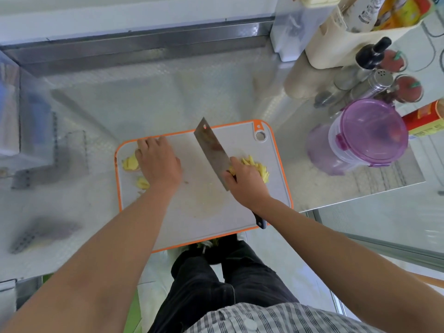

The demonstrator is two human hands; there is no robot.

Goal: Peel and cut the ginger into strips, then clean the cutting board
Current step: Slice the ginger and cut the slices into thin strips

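Observation:
A grey cutting board (204,207) with an orange rim lies on the steel counter. My right hand (247,186) grips the handle of a cleaver (212,150), whose blade points away over the board's middle. A pile of yellow ginger strips (255,164) sits just beyond that hand, near the board's right edge. My left hand (157,162) lies palm down at the board's left side, fingers reaching over peeled ginger pieces (129,162). Another small ginger piece (142,183) shows by my left wrist. What the left fingertips touch is hidden.
A purple-lidded plastic container (370,133) stands right of the board. Behind it are metal shakers (374,84), a dark-capped bottle (371,54) and a cream holder (336,42) with packets. The counter's front edge runs right below the board, which overhangs it slightly.

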